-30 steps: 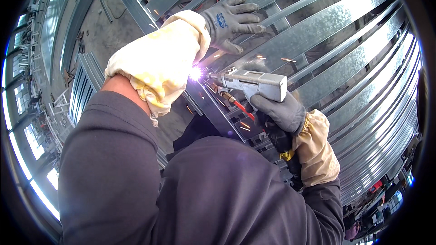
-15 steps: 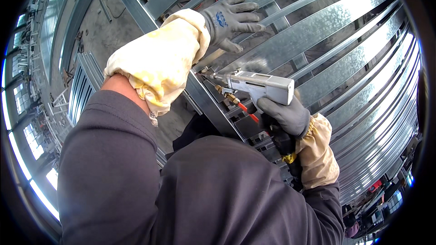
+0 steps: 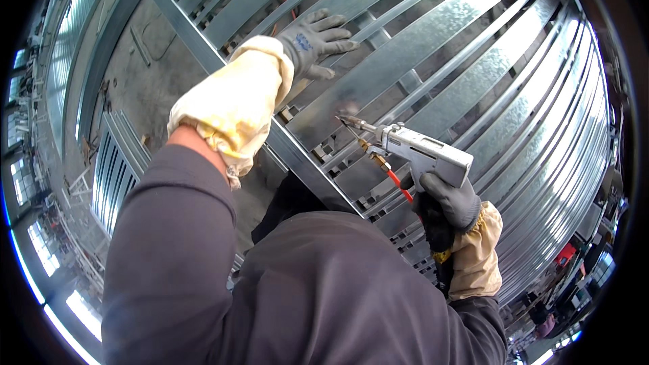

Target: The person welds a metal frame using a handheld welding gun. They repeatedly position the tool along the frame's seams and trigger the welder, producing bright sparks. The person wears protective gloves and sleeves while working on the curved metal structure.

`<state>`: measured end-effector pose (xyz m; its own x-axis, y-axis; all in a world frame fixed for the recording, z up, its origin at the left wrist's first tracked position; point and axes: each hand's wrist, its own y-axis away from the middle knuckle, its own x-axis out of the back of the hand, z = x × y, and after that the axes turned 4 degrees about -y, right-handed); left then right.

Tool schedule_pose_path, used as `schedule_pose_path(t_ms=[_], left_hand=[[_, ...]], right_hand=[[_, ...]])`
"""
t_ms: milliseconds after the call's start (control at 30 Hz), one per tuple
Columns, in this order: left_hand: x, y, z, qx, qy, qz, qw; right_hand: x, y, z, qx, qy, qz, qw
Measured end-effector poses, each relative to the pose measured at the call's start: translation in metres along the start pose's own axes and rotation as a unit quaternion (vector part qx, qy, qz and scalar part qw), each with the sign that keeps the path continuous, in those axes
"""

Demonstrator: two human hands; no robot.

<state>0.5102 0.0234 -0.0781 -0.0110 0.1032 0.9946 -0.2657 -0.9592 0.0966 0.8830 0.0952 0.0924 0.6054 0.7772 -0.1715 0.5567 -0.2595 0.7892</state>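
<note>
My left hand point(image 3: 316, 42), in a grey glove, lies with its fingers spread over the galvanized metal slats point(image 3: 378, 71). A cream cuff point(image 3: 226, 105) covers that forearm. My right hand point(image 3: 451, 199), also gloved, is wrapped round the grip of a silver pistol-shaped welding gun point(image 3: 427, 151). The gun's nozzle point(image 3: 362, 126) points left, toward the slat ends by the long side rail point(image 3: 297, 155). Below the nozzle runs a brass-fitted wire guide with a red hose point(image 3: 399, 184). Whether the tip touches metal, I cannot tell.
Many parallel slats and thin bars spread to the right, with gaps between them. Left of the rail lies a grey floor point(image 3: 159, 44). A smaller stack of slatted metal point(image 3: 120, 172) rests there. A dark cable point(image 3: 443, 274) hangs below the gun.
The welding gun has moved right and slightly down, its nozzle away from the side rail. The view has shifted a little. My left hand remains spread on the slats.
</note>
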Motion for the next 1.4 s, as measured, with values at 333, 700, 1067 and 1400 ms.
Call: schedule_pose_path(t_ms=[333,700,1067,1400], left_hand=[[0.03,-0.008,0.106,0.243,-0.008,-0.165,0.956],[0.042,-0.04,0.125,0.318,0.004,-0.264,0.911],[0.028,-0.049,0.12,0.316,-0.008,-0.249,0.916],[0.025,-0.048,0.122,0.322,-0.01,-0.235,0.917]], right_hand=[[0.031,0.068,0.04,0.123,-0.05,0.11,0.985],[0.038,0.029,0.06,0.03,-0.04,-0.011,0.999],[0.029,-0.015,0.063,0.064,0.026,-0.108,0.992],[0.03,-0.029,0.074,0.072,0.069,-0.139,0.985]])
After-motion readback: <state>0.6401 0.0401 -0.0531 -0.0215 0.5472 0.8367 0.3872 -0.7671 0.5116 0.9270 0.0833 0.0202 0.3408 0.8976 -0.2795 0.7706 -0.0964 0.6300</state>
